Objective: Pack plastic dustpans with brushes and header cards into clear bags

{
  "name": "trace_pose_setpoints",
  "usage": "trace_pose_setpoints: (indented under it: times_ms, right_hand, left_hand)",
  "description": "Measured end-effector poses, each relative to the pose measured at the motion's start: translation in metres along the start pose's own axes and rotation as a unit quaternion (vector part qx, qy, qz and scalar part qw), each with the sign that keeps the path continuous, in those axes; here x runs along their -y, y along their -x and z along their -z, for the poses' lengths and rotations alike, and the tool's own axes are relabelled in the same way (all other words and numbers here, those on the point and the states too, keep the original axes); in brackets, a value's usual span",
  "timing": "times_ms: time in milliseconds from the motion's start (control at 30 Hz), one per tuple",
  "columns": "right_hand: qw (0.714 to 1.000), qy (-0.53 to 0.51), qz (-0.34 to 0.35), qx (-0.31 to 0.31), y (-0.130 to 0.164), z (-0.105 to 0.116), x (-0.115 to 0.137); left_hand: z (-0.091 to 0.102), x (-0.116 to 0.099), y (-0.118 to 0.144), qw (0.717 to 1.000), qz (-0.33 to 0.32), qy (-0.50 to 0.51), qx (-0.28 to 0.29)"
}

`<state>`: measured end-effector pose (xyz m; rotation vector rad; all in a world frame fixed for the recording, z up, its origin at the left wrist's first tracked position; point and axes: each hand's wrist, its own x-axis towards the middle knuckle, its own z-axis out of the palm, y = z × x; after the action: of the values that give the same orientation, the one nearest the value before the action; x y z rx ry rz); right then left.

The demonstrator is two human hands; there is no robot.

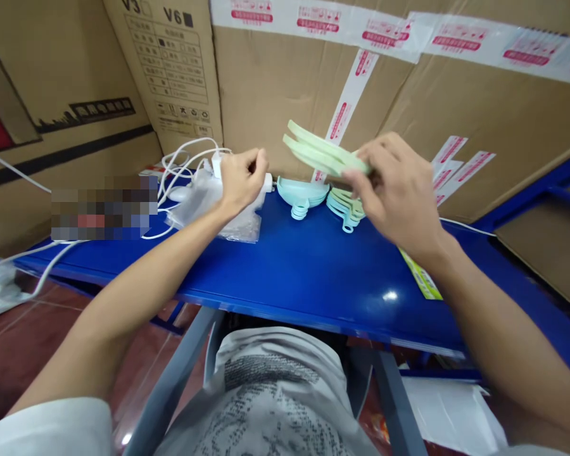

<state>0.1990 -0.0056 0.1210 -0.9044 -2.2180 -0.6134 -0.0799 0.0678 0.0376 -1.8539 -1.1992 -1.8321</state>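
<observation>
While pinched at one end only, between thumb and fingertips of right hand [399,190]: small stack of pale green plastic pieces [320,153], raised above blue table [313,272], free ends fanning leftward. Risk, judged: pieces sliding apart and dropping, grip being short and at the tip. Left hand [240,180]: fingers curled shut on small white item, identity unclear, over clear plastic bags [204,206]. Just beneath: aqua funnel-like pieces [301,193] and stacked green ones [346,209], liable to scatter if struck. Left of bags: white cables [180,161], possible snag. Behind: cardboard boxes [275,82].
</observation>
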Motion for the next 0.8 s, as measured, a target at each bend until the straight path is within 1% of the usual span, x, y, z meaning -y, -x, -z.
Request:
trace_pose_setpoints:
  times_ms: [67,100,167,233,300,367,467,633,733,800]
  right_hand:
    - [0.998,0.022,0.055,-0.013,0.05,0.023,0.024]
    - [0.995,0.03,0.094,-0.009,0.074,0.03,0.036]
    - [0.988,0.048,0.15,0.008,0.113,0.034,0.057]
    - [0.984,0.041,0.174,0.02,0.138,0.027,0.072]
    - [0.983,0.021,0.179,0.026,0.15,0.016,0.08]
    - [0.984,-0.005,0.176,0.029,0.154,0.005,0.084]
    - [0.984,-0.031,0.173,0.028,0.156,-0.002,0.087]
    - [0.984,-0.048,0.174,0.005,0.162,0.007,0.082]
    - [0.987,-0.078,0.141,-0.01,0.168,0.013,0.077]
    - [0.988,-0.093,0.122,-0.019,0.174,0.017,0.074]
  left_hand:
    - [0.002,-0.003,-0.001,1.0,0.0,0.02,-0.004]
    - [0.002,-0.004,-0.001,1.0,-0.004,0.028,0.0]
    - [0.0,-0.007,0.001,0.999,-0.02,0.038,0.023]
    - [-0.003,-0.01,0.007,0.996,-0.04,0.042,0.069]
    - [-0.006,-0.015,0.014,0.988,-0.06,0.041,0.134]
    - [-0.008,-0.019,0.019,0.977,-0.073,0.04,0.198]
    - [-0.008,-0.022,0.021,0.963,-0.069,0.037,0.257]
    - [-0.007,-0.025,0.018,0.941,-0.037,0.053,0.331]
    - [-0.008,-0.03,0.019,0.918,-0.06,0.068,0.386]
    - [-0.01,-0.035,0.022,0.894,-0.086,0.094,0.43]
